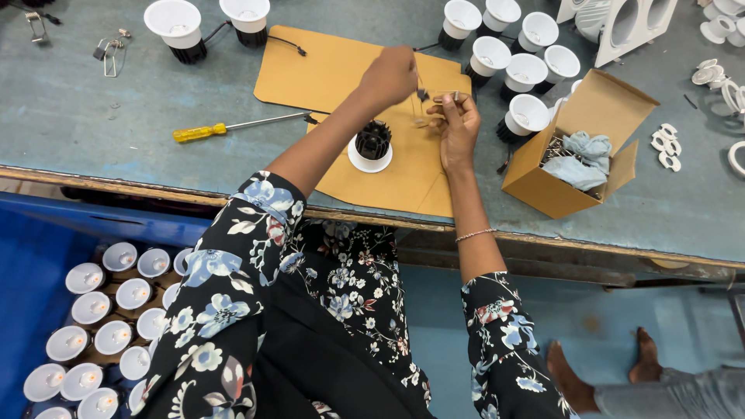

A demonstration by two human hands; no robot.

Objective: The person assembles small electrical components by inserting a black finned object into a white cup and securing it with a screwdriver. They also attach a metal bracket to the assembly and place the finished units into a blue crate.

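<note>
Yellow-handled screwdriver (233, 126) lies on the desk (93, 101), left of the cardboard sheet (326, 70). Open cardboard box (578, 147) at right holds grey cloth (582, 159). White lamp housings (520, 50) cluster behind it. More white lamps (101, 326) sit below the desk, lower left.

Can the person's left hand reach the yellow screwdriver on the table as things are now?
Probably yes. The yellow screwdriver lies uncovered on the table, left of the cardboard sheet. Nothing stands between it and the left hand, but that hand appears to be pinching a small metal part, too small to identify.
</note>
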